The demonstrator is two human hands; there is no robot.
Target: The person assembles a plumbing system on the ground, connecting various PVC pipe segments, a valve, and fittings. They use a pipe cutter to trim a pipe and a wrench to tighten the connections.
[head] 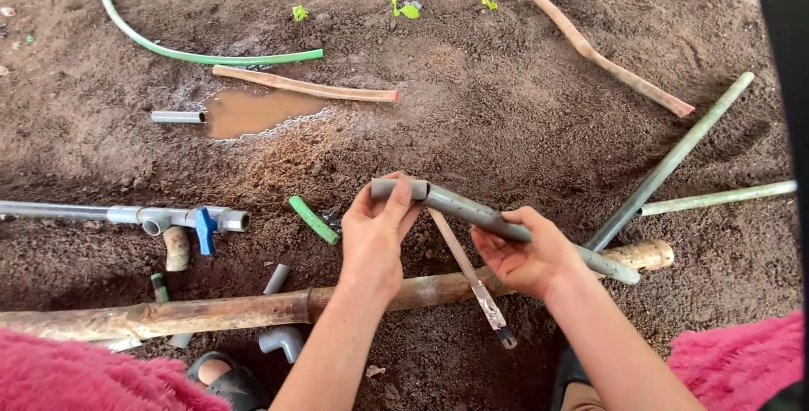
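Seen from above, a person crouches over bare brown soil (522, 116) and holds a grey pipe (506, 224) in both hands, just above the ground at the middle of the view. The left hand (375, 238) is closed around a short grey fitting (399, 188) at the pipe's upper left end, fingers curled over it. The right hand (527, 257) grips the pipe near its middle, thumb on top. The pipe slopes down to the right, its free end (622, 274) past the right hand.

Beneath the hands a thin metal saw blade (472, 276) lies on the soil, crossing a long rusty brown pipe (253, 310) that runs along the ground. To the left lies a grey pipe line with a blue valve (206, 230), and near it a short green hose piece (313, 220). Farther back are a muddy puddle (253, 112), a green hose (168, 48), an orange-brown hose (303, 86) and a few small seedlings (400, 5). To the right, two long grey pipes (674, 158) rest on the soil. Pink cloth (76, 377) covers the person's knees at the bottom corners.
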